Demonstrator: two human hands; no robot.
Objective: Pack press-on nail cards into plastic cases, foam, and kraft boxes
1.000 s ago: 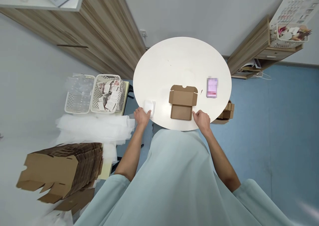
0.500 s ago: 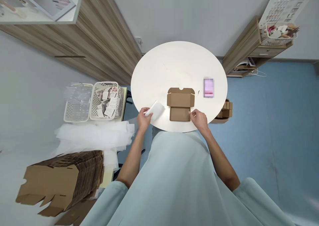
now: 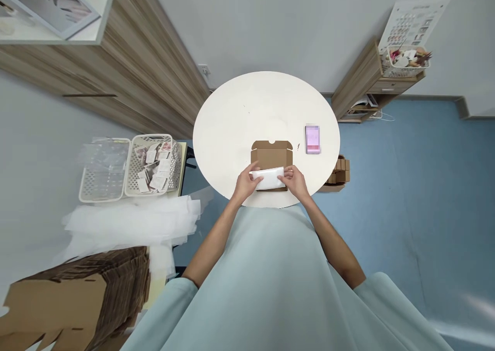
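Observation:
A flat white wrapped packet (image 3: 268, 178) is held between my two hands, just above the lower tray of a brown cardboard box (image 3: 271, 158). My left hand (image 3: 246, 182) pinches the packet's left end, thumb in front. At the right end, my right hand (image 3: 296, 181) grips it between thumb and fingers. The box's lid stands open on its far side, and the packet hides most of the tray. What is inside the white wrapping cannot be seen.
The box rests on a white oval table (image 3: 232, 109), with a phone-like device (image 3: 312, 139) at right. Leftward are a basket of cards (image 3: 152, 165), white packing sheets (image 3: 131, 219) and a stack of flat cardboard (image 3: 58, 304). A carton of small boxes (image 3: 338, 176) stands beyond the table's right edge.
My left hand has brought the white packet rightward over the box. My right hand has let go of the box's edge and taken the packet's right end. The view has shifted slightly.

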